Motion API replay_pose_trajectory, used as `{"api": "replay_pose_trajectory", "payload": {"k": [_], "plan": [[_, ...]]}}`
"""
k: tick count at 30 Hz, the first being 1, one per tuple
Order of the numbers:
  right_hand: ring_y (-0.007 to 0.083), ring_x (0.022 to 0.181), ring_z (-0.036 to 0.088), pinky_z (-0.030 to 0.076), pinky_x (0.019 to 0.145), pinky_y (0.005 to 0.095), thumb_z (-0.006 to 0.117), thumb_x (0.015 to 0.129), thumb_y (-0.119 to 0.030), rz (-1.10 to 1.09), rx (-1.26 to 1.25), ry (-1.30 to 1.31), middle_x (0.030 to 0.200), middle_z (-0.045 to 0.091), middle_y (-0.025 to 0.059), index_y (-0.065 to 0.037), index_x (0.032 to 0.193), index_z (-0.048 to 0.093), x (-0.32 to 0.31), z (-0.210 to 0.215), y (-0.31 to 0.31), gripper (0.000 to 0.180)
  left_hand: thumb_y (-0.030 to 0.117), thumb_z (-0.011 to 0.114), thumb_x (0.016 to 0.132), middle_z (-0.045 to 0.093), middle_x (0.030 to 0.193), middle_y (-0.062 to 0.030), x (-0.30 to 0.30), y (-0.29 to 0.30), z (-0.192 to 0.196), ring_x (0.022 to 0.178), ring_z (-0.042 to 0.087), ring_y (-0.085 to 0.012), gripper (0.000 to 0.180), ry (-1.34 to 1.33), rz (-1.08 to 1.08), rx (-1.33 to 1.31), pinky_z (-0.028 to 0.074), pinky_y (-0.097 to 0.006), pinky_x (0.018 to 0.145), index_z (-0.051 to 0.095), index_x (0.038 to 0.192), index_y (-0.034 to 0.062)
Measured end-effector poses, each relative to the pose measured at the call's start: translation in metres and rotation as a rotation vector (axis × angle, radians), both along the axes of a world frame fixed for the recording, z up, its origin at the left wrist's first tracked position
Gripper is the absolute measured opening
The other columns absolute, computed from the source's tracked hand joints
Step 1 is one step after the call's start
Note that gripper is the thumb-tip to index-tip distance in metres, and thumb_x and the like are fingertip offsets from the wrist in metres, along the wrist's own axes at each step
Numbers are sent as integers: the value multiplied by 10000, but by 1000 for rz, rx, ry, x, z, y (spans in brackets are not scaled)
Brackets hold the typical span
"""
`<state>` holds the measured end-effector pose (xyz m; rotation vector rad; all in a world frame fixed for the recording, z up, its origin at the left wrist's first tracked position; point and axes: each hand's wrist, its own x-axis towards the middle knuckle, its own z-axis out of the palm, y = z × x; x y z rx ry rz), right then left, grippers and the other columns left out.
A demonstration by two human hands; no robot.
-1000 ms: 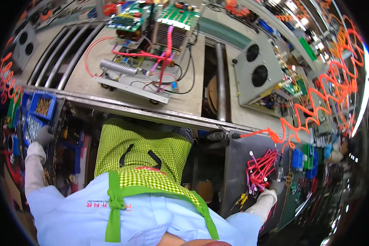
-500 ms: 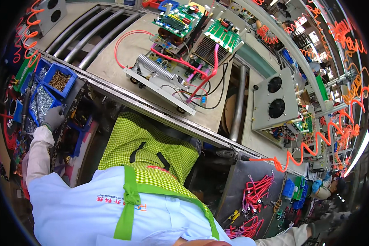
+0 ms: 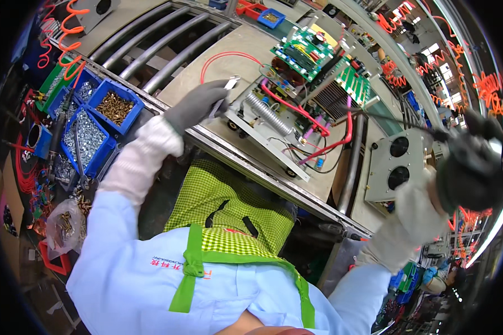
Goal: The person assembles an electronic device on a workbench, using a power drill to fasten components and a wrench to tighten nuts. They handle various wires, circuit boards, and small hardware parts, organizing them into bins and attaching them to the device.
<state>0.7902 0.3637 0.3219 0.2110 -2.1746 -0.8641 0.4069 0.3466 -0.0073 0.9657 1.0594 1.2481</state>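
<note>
My gloved left hand (image 3: 194,107) is closed around a silver wrench (image 3: 231,84), its head sticking up past the fingers. It is beside the left end of an open power unit with a metal side plate (image 3: 268,147), a coiled silver spring-like part (image 3: 267,114), green circuit boards (image 3: 304,53) and a finned heat sink (image 3: 334,96). On the right, my gloved right hand (image 3: 469,167) is raised and smeared by motion. A long thin dark shaft (image 3: 399,119) runs from it toward the heat sink; the kind of tool cannot be made out.
Blue bins of brass screws (image 3: 114,108) and silver fasteners (image 3: 85,137) stand at the left. Metal rollers (image 3: 162,50) line the bench behind. A grey housing with two fans (image 3: 395,162) is at the right. Orange coiled hoses (image 3: 75,33) hang on both sides.
My left hand has left the fastener bins and come up to the unit with a wrench. The right hand has risen from the lower right with a long-shafted tool. The view has shifted.
</note>
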Motion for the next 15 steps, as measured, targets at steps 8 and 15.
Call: {"api": "replay_pose_trajectory", "payload": {"k": [8,15], "plan": [[297,623,680,580,615,371,537,874,-165,426,-1088,648,794,664,206,121,1213,444,-160,-122,80,454,88,528,878,600,861,-31,5,123,-48,644,541,-84,214,723,-286,294,441,-242,547,643,1051,39],[278,628,680,559,616,361,574,820,-153,409,-1151,702,773,670,216,135,1124,506,-199,-139,112,425,38,583,820,601,967,-49,14,126,-56,778,555,-155,213,666,-266,563,466,-274,692,638,1024,63]]}}
